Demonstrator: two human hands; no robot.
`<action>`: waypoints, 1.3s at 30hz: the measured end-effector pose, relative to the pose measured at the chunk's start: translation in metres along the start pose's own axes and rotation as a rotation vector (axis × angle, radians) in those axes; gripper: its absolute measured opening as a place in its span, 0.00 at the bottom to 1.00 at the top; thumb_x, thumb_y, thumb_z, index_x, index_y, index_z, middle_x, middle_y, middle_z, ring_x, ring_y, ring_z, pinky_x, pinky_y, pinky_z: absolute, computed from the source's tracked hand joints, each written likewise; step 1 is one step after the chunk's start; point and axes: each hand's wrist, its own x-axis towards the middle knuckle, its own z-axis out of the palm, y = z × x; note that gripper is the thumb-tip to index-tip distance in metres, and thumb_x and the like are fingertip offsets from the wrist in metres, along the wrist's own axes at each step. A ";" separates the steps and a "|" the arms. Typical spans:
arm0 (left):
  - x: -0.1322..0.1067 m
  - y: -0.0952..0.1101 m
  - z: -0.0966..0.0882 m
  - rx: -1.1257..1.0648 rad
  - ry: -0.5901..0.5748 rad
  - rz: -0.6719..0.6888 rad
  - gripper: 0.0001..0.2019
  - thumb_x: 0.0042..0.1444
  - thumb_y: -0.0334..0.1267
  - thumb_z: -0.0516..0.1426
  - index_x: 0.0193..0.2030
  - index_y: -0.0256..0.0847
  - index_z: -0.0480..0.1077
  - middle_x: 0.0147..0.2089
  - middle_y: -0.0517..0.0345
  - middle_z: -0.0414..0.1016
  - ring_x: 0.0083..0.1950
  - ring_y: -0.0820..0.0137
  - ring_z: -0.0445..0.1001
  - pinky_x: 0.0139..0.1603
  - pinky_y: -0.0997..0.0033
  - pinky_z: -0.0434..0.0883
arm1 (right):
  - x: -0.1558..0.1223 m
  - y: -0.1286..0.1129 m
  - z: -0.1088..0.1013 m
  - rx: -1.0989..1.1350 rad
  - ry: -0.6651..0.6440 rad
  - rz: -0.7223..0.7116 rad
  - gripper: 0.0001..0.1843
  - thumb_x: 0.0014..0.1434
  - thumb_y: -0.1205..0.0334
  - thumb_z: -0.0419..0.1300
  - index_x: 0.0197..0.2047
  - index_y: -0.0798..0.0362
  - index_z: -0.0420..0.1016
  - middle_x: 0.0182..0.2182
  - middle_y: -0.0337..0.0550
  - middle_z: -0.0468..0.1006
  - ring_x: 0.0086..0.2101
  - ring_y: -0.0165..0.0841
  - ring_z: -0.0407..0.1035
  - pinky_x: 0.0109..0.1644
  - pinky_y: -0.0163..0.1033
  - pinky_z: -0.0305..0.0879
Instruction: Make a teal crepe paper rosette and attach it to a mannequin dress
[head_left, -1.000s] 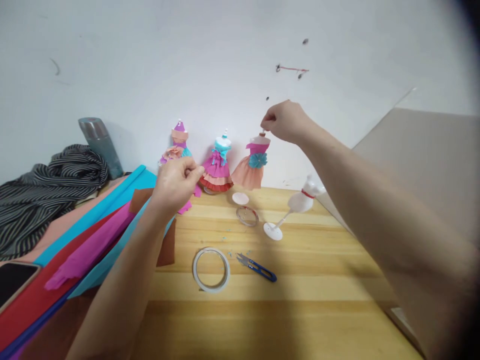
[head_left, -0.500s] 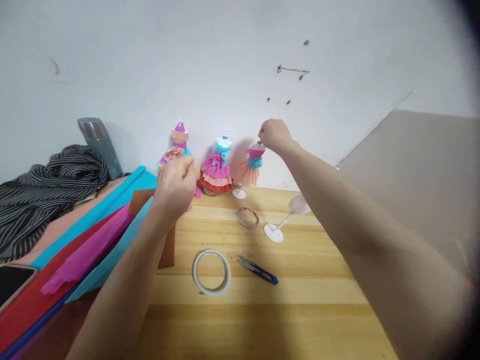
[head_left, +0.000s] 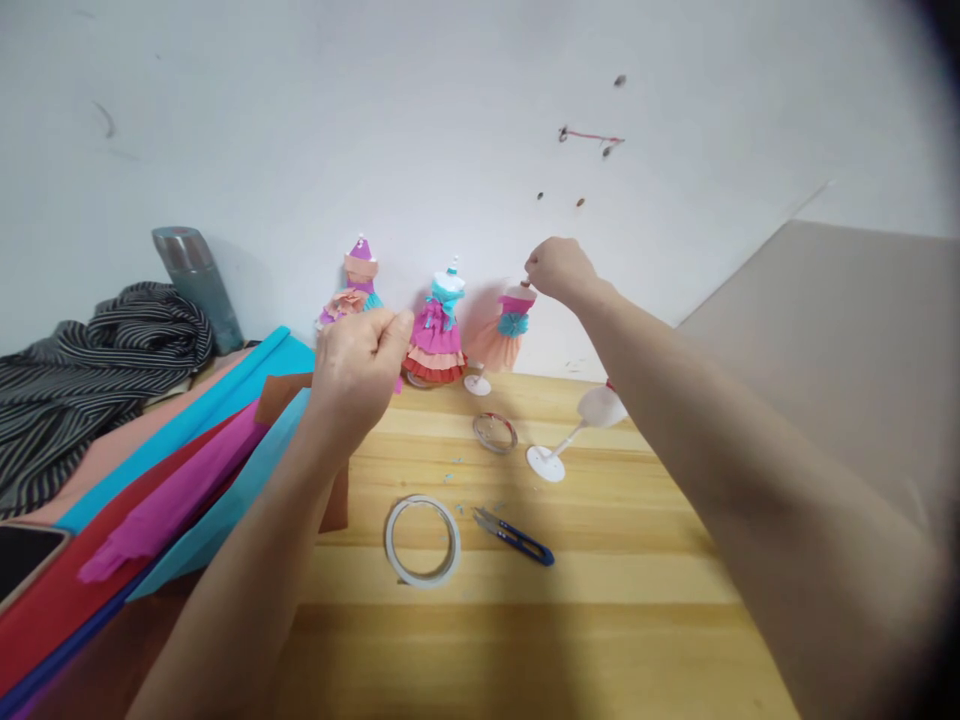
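Three small mannequins in crepe-paper dresses stand in a row against the wall. My right hand (head_left: 559,270) pinches the neck knob of the right one, a peach dress with a pink top (head_left: 501,335), whose white base rests on the table. The middle one wears a pink and teal dress (head_left: 436,335); the left one is purple and peach (head_left: 352,290). My left hand (head_left: 356,365) hovers closed in front of the left doll, fingers curled together; anything inside them is hidden.
A bare white mannequin (head_left: 577,425) leans beside my right forearm. A tape ring (head_left: 422,540), blue snips (head_left: 517,538) and a small clear tape roll (head_left: 495,432) lie on the wooden table (head_left: 562,640). Crepe-paper sheets (head_left: 165,480), striped cloth, a flask (head_left: 196,285) and a phone fill the left.
My right hand lowered the peach-dressed mannequin from the air and set it on its base by the wall next to the other two. My left hand barely moved.
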 end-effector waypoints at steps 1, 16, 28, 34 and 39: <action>0.000 0.001 0.000 0.002 0.001 0.006 0.20 0.61 0.42 0.50 0.18 0.42 0.54 0.15 0.64 0.53 0.21 0.74 0.55 0.24 0.70 0.56 | 0.000 0.003 0.002 0.008 0.004 -0.020 0.12 0.57 0.70 0.58 0.41 0.64 0.81 0.38 0.61 0.79 0.43 0.47 0.75 0.47 0.51 0.70; -0.003 0.006 -0.004 -0.029 -0.017 0.041 0.29 0.64 0.52 0.49 0.14 0.41 0.51 0.14 0.63 0.49 0.20 0.76 0.53 0.23 0.70 0.52 | -0.161 0.006 -0.028 0.420 0.219 -0.559 0.12 0.61 0.66 0.56 0.45 0.51 0.79 0.39 0.47 0.83 0.32 0.36 0.76 0.38 0.44 0.74; -0.031 0.039 0.006 -0.042 -0.241 0.289 0.11 0.61 0.35 0.50 0.26 0.40 0.61 0.23 0.62 0.63 0.27 0.73 0.61 0.29 0.71 0.57 | -0.343 -0.004 0.073 0.668 -0.154 -0.664 0.11 0.65 0.69 0.51 0.42 0.49 0.74 0.30 0.45 0.80 0.30 0.36 0.76 0.32 0.39 0.73; -0.046 0.062 0.023 -0.094 -0.379 0.284 0.20 0.65 0.39 0.48 0.20 0.41 0.56 0.20 0.62 0.61 0.23 0.74 0.59 0.27 0.70 0.55 | -0.361 -0.020 0.101 0.641 -0.024 -0.787 0.12 0.63 0.70 0.53 0.47 0.53 0.74 0.34 0.51 0.80 0.34 0.40 0.75 0.36 0.44 0.75; -0.032 0.062 0.042 -0.138 -0.557 0.132 0.28 0.67 0.46 0.43 0.17 0.39 0.63 0.17 0.59 0.65 0.23 0.74 0.63 0.26 0.70 0.58 | -0.362 -0.015 0.112 0.742 0.023 -0.703 0.12 0.64 0.69 0.53 0.47 0.51 0.75 0.34 0.49 0.79 0.35 0.38 0.75 0.39 0.44 0.75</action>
